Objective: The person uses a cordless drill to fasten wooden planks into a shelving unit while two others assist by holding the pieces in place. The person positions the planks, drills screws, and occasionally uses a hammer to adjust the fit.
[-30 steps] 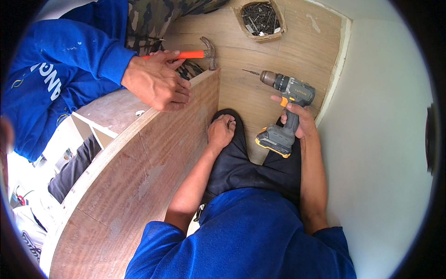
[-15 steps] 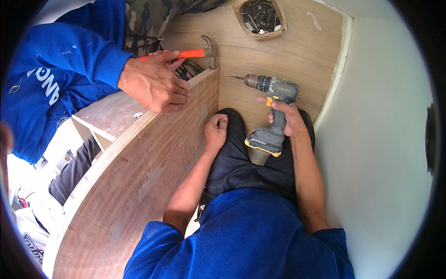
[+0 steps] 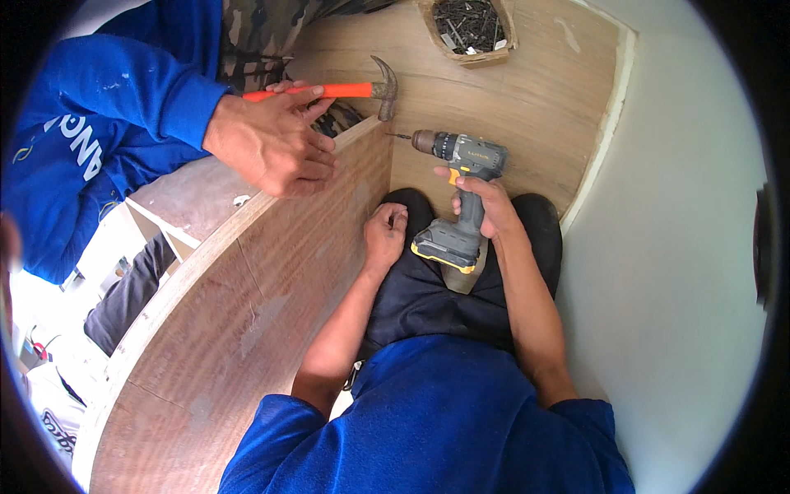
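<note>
My right hand [image 3: 487, 203] is wrapped round the grip of a grey and yellow cordless drill [image 3: 481, 156], the index finger by its trigger. The drill's thin bit [image 3: 399, 136] points left, its tip at or very near the far end of an upright wooden panel [image 3: 288, 272]; I cannot tell whether it touches. My left hand [image 3: 385, 236] rests by my left knee, close to the panel, with curled fingers pinched together; what they hold, if anything, is hidden. A co-worker's hand [image 3: 276, 144] lies over the panel's top edge, and an orange-handled claw hammer [image 3: 354, 90] is held there.
An open cardboard box [image 3: 469, 29] of dark screws stands on the wood-look floor [image 3: 543, 90] at the far side. A pale wall [image 3: 675, 247] rises on my right. Left of the panel are the co-worker in a blue top [image 3: 107, 107] and a dark-trousered leg [image 3: 127, 292].
My right hand has moved the drill left and slightly up, bringing the bit to the panel's end. The hammer has shifted slightly right. My left hand stays nearly in place.
</note>
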`<state>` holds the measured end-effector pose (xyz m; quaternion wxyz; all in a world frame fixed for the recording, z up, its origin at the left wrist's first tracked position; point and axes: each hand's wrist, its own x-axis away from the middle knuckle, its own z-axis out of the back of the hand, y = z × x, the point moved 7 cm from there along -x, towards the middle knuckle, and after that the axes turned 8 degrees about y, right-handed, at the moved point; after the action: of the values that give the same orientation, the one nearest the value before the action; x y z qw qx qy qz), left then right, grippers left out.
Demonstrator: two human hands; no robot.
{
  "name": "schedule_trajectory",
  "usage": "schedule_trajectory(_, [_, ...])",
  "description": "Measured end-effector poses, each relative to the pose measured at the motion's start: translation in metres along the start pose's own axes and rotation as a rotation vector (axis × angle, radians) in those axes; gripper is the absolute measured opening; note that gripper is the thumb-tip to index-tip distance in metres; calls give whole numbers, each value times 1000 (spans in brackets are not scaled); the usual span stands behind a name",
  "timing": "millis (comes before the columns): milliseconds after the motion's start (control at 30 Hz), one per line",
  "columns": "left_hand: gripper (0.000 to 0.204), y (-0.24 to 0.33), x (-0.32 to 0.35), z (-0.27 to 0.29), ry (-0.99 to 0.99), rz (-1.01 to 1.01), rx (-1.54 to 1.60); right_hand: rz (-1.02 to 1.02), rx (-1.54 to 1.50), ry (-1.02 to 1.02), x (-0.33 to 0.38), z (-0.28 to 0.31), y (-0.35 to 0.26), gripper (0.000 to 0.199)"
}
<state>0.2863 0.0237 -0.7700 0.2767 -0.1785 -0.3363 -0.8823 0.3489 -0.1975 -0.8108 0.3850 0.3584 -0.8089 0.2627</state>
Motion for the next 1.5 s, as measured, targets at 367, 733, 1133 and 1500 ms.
schedule_trajectory(367, [13,-4,-2,-4,9,11,9,-1,-35,3,-3,5,4,54])
schedule_trajectory(733, [12,0,-2,-9,10,20,-54,-25,-68,12,0,6,7,54])
schedule_trajectory(1133, [13,2,-4,-13,9,68,-27,-5,-66,-18,8,-1,1,51])
schedule_trajectory(1500, [12,11,-2,-17,5,83,0,-28,-64,-14,13,0,-5,52])
